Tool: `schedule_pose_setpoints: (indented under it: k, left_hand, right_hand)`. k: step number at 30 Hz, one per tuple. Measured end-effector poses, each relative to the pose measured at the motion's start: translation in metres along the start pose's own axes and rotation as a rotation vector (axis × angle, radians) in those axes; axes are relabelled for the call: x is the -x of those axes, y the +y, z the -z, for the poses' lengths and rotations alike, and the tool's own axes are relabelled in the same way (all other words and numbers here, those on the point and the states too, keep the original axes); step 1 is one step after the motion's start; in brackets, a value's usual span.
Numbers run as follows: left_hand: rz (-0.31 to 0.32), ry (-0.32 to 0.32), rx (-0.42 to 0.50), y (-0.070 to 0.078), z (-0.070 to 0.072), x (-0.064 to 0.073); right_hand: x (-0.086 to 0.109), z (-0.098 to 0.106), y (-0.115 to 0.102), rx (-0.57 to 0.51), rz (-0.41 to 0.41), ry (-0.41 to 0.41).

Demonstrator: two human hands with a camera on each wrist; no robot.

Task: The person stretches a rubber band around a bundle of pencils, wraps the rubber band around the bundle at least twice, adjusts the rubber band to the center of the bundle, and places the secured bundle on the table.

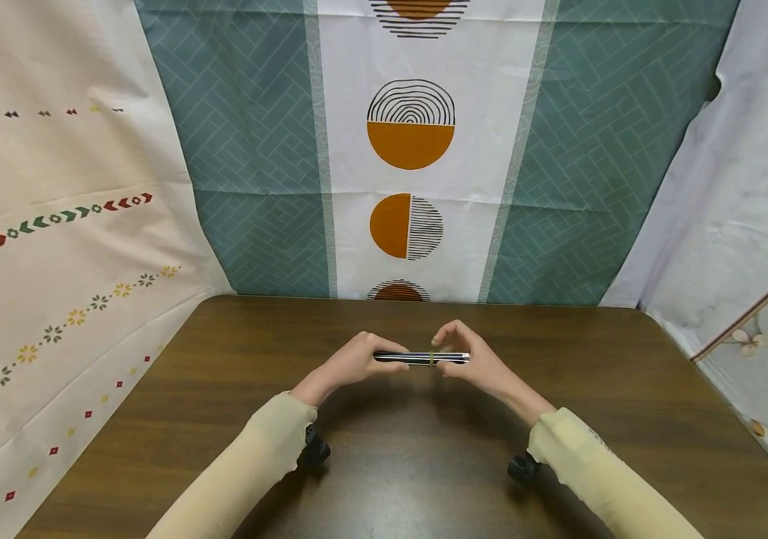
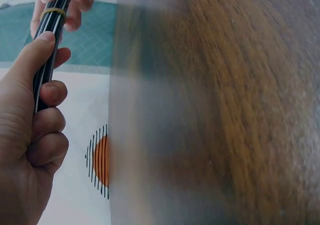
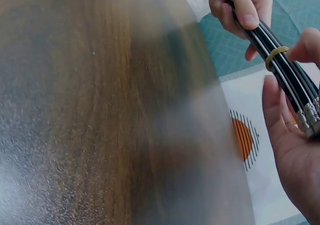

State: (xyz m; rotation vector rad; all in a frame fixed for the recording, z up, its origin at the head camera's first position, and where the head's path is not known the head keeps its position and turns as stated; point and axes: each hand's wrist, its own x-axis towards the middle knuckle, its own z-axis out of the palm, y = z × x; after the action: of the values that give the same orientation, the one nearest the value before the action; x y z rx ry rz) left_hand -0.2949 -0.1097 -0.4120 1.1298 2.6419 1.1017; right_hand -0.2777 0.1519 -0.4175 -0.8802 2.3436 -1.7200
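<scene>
A bundle of dark, white-striped pencils (image 1: 419, 359) is held level above the table. A yellow rubber band (image 3: 270, 61) circles it, nearer the right end. My left hand (image 1: 355, 359) grips the left end, with the thumb pressed along the pencils and the fingers curled beneath. Around the other end, by the silver ferrules (image 3: 309, 116), curves my right hand (image 1: 480, 365). Its thumb and forefinger stand spread on either side of the bundle near the band, with a gap above the pencils. Whether its palm touches the pencil ends is hard to tell.
Beneath both hands lies a brown wooden table (image 1: 397, 464). A green and white patterned curtain (image 1: 263, 165) hangs behind its far edge. Pale printed cloths hang at the left (image 1: 74, 224) and right sides. Dark wrist mounts (image 1: 317, 448) sit under both sleeves.
</scene>
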Motion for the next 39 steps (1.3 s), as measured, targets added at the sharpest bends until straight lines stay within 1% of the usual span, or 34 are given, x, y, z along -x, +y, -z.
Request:
schedule_pose_setpoints:
  k: [2,3,8,10,14,21,26,32,39]
  left_hand:
    - [0.001,0.002,0.000,-0.0004,-0.0005,-0.0007]
    - [0.001,0.002,0.005,-0.0004,-0.0007,-0.0008]
    - [-0.007,0.003,0.023,-0.0006,-0.0019,-0.0006]
    - [-0.004,0.003,0.030,-0.0005,-0.0024,0.0000]
    - [0.005,-0.005,0.037,-0.0001,-0.0030,0.0017]
    - [0.010,-0.021,0.015,0.0018,-0.0024,0.0025]
    - [0.011,-0.026,0.007,0.0023,-0.0026,0.0027]
    - [0.016,-0.019,0.034,0.0024,-0.0034,0.0027]
    - [0.009,-0.013,0.045,0.0044,-0.0040,0.0013]
  right_hand:
    - [-0.0002,0.0007,0.0002,-0.001,0.015,0.007]
    - [-0.0005,0.0010,0.0004,0.015,0.020,0.012]
    - [-0.0024,0.0026,-0.0003,0.027,0.024,0.008]
    - [-0.0030,0.0033,-0.0010,0.008,0.024,-0.003]
    - [-0.0042,0.0042,-0.0012,0.005,0.029,-0.031]
    - [-0.0044,0.0026,-0.0022,0.030,0.039,-0.029]
    - [-0.0029,0.0004,-0.0040,0.036,0.033,-0.015]
    - [-0.0026,-0.0006,-0.0077,0.029,0.022,-0.013]
    - [-0.0023,-0.0012,-0.0076,0.055,-0.026,-0.008]
